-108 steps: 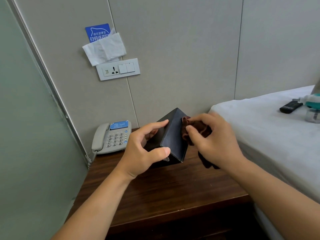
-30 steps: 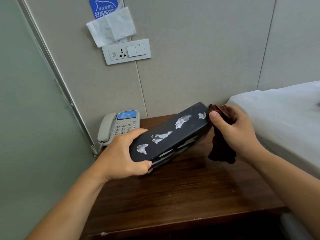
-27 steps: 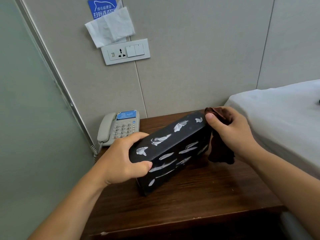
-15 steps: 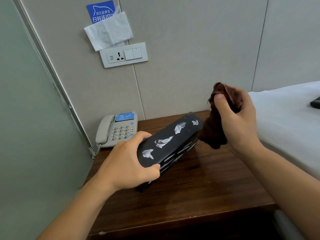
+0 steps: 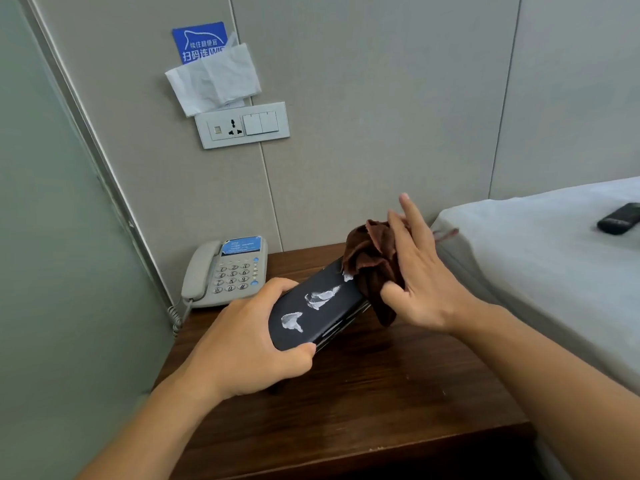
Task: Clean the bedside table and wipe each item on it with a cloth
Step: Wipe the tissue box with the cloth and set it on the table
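A black box with white brush-stroke marks (image 5: 318, 306) is tilted above the dark wooden bedside table (image 5: 381, 393). My left hand (image 5: 249, 344) grips its near end, thumb along the front edge and fingers over the far side. A bunched dark brown cloth (image 5: 370, 258) lies against the box's far end. My right hand (image 5: 419, 271) holds that cloth, with the thumb pinching it from below and the other fingers stretched out straight over it.
A grey corded telephone (image 5: 225, 271) stands at the table's back left by the wall. Above it are a socket and switch panel (image 5: 242, 124), a tissue (image 5: 214, 81) and a blue sign. The white bed (image 5: 536, 258) borders the table on the right, a black remote (image 5: 620, 218) on it.
My right hand has come down from its raised position and set the cloth on the box's far end, its fingers now spread. The box stays tilted in my left hand.
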`<control>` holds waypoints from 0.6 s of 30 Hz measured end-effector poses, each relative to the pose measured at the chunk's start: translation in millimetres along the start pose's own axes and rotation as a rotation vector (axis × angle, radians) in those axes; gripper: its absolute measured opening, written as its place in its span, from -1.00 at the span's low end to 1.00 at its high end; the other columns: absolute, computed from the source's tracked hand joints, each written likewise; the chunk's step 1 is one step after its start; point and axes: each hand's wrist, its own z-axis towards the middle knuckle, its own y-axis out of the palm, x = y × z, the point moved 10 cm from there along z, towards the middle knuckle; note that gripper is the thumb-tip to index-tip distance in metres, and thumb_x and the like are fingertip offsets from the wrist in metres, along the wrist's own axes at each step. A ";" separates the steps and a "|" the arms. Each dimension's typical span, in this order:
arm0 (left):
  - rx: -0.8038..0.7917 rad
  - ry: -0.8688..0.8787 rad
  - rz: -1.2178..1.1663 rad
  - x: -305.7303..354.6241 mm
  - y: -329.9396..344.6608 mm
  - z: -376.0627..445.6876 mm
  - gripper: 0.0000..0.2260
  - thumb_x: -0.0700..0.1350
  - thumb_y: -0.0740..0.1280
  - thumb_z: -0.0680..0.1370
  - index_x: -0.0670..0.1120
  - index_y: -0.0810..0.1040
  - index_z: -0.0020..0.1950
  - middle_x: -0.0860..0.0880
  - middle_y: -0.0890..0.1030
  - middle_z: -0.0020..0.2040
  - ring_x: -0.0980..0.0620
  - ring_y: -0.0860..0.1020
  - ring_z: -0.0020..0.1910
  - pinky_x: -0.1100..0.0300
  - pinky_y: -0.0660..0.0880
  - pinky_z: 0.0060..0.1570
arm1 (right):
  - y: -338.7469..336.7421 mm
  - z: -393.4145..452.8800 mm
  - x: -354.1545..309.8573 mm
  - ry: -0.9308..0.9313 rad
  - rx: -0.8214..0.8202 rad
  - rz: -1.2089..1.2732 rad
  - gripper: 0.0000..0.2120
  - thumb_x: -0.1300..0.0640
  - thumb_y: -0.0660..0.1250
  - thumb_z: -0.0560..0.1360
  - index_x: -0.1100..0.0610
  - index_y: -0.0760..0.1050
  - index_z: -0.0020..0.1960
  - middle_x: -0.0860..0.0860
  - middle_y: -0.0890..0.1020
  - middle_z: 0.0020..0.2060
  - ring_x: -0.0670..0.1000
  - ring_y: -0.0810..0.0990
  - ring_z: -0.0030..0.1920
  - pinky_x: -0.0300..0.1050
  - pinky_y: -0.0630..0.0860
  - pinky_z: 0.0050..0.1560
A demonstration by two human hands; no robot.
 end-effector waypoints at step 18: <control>-0.136 0.011 -0.207 -7.9 1.7 1.5 -0.16 0.00 0.70 0.32 0.40 0.33 0.44 0.51 0.45 0.21 0.32 0.53 0.22 0.44 0.49 0.07 | -36.0 -1.1 30.9 0.109 0.242 0.093 -0.74 -0.04 0.53 0.41 -0.04 0.60 0.06 -0.15 0.65 -0.14 -0.07 0.61 -0.08 -0.28 0.47 -0.12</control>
